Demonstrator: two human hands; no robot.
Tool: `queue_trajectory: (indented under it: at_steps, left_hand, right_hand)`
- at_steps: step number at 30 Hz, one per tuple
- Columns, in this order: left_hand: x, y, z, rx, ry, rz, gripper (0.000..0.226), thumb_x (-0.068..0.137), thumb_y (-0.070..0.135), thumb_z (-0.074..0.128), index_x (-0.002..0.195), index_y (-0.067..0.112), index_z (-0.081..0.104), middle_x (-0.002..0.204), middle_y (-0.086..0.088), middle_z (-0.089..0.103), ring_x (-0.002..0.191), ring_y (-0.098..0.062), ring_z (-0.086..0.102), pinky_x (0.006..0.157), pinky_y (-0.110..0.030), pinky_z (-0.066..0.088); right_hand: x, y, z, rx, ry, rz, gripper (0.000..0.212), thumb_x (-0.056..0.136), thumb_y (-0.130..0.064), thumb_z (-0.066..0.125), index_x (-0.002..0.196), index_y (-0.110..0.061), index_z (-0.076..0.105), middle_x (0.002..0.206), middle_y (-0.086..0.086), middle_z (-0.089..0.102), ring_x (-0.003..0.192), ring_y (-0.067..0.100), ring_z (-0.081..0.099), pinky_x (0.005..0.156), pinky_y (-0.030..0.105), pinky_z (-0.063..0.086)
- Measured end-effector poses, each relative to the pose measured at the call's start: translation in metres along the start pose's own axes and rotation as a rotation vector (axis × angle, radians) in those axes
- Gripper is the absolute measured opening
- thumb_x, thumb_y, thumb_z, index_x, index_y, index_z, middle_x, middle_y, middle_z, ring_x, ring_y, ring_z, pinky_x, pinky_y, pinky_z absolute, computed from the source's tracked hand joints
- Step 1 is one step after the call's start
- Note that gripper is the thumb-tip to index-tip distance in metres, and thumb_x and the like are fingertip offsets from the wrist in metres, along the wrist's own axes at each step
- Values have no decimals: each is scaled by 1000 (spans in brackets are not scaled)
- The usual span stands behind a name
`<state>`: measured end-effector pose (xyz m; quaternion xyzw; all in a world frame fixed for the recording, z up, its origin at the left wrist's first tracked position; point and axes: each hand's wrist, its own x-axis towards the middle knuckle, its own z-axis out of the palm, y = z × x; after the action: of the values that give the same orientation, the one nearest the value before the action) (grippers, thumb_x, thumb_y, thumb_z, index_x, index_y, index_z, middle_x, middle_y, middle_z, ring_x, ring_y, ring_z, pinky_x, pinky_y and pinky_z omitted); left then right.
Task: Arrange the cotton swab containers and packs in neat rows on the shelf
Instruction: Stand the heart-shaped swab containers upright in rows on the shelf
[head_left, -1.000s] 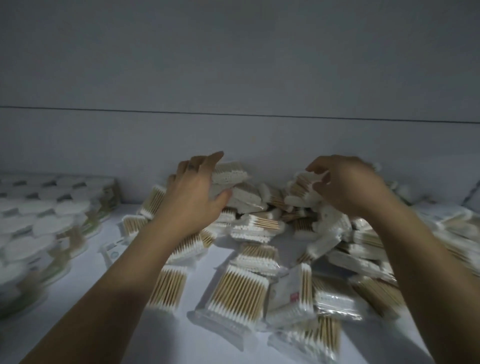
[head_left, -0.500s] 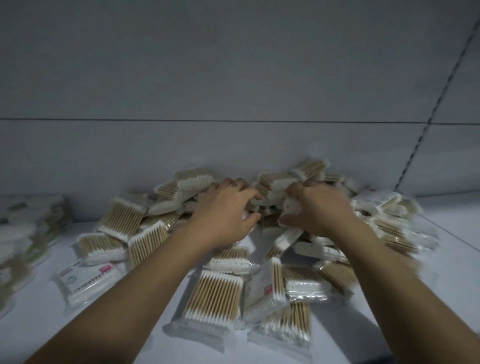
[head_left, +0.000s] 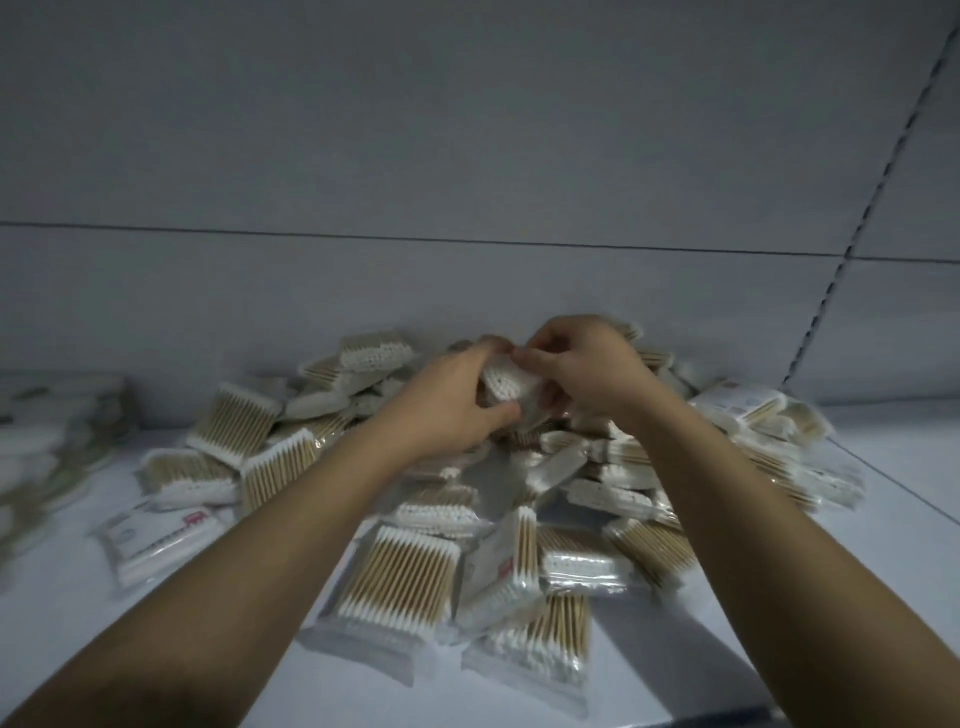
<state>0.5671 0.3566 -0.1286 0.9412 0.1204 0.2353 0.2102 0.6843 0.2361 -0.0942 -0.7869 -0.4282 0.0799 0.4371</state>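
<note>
Pinching w/ both: L hand (head_left: 447, 402) & R hand (head_left: 589, 374) are clamping one swab pack (head_left: 506, 387) btwn them, prob. lifting it clear for a row; loose packs (head_left: 410, 571) are sprawling just below grip, containers (head_left: 47, 447) sitting far left.

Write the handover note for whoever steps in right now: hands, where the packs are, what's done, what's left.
Left hand and right hand: both grip one swab pack, lifted over the heap.
Pile of packs: jumbled toward the back of the shelf.
Containers: far left, too blurred to judge.
Done: no pack rows visible.
Left: sort the whole pile into rows.
</note>
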Motion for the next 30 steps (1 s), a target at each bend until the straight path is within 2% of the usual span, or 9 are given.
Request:
queue_trajectory:
  at_steps: [6, 10, 13, 15, 18, 21, 23, 26, 30]
  left_hand:
    - [-16, -13, -82, 83, 175, -86, 55, 76, 44, 77, 124, 25, 59, 113, -1, 58, 96, -17, 59, 80, -26, 46]
    - [-46, -35, -143, 200, 121, -212, 55, 75, 48, 77, 124, 31, 59, 110, 4, 60, 93, -14, 61, 79, -25, 45]
    - [-67, -59, -180, 319, 56, -324, 58, 74, 54, 75, 125, 32, 57, 112, 4, 61, 92, -14, 62, 81, -27, 46]
    - [-81, -80, -198, 385, 2, -390, 59, 76, 53, 73, 127, 30, 56, 114, 2, 61, 93, -16, 61, 84, -29, 47]
    - [-97, -114, -217, 463, -77, -477, 57, 81, 48, 71, 131, 29, 52, 121, -1, 59, 94, -18, 56, 80, -28, 43]
    - [-105, -146, -228, 532, -134, -531, 58, 81, 47, 70, 133, 28, 50, 128, -2, 56, 94, -18, 50, 82, -30, 45]
    - [-105, -164, -229, 546, -153, -541, 59, 81, 49, 69, 133, 30, 49, 133, 0, 53, 103, -19, 50, 87, -30, 45]
    - [-98, -185, -224, 557, -170, -516, 60, 80, 53, 69, 133, 34, 48, 136, 5, 51, 118, -20, 50, 87, -29, 41]
    - [-86, -198, -216, 568, -186, -422, 62, 80, 56, 68, 134, 35, 47, 136, 5, 52, 120, -20, 51, 90, -31, 39]
  right_hand:
    - [15, -62, 20, 306, -136, -145, 14, 94, -12, 58, 99, -3, 68, 82, 17, 67, 59, 19, 66, 51, 30, 54]
    - [18, -107, 66, 425, -220, -184, 22, 94, -6, 53, 113, -5, 64, 91, 21, 68, 71, 25, 68, 66, 35, 59]
    - [18, -131, 112, 421, -223, -209, 32, 90, -7, 54, 121, -12, 60, 107, 12, 67, 84, 24, 69, 78, 40, 59]
    - [17, -143, 141, 241, -146, -295, 35, 90, -17, 56, 125, -19, 58, 120, 2, 60, 99, 20, 64, 89, 38, 53]
    - [7, -153, 179, -262, -64, -463, 37, 91, -30, 55, 128, -22, 55, 123, 2, 58, 107, 23, 58, 88, 32, 47]
    - [-3, -159, 218, -640, -148, -507, 35, 90, -34, 52, 121, -19, 60, 120, 7, 60, 111, 30, 53, 95, 38, 39]
    - [-4, -164, 248, -834, -287, -474, 45, 90, -42, 51, 128, -18, 56, 130, 10, 54, 122, 31, 45, 108, 46, 25]
    - [0, -164, 289, -1028, -479, -398, 72, 90, -64, 40, 148, -22, 33, 151, 17, 31, 141, 39, 19, 109, 64, -8]
    - [8, -150, 307, -1111, -460, -324, 77, 91, -68, 26, 150, -20, 29, 159, 14, 15, 146, 37, -4, 107, 67, -16]
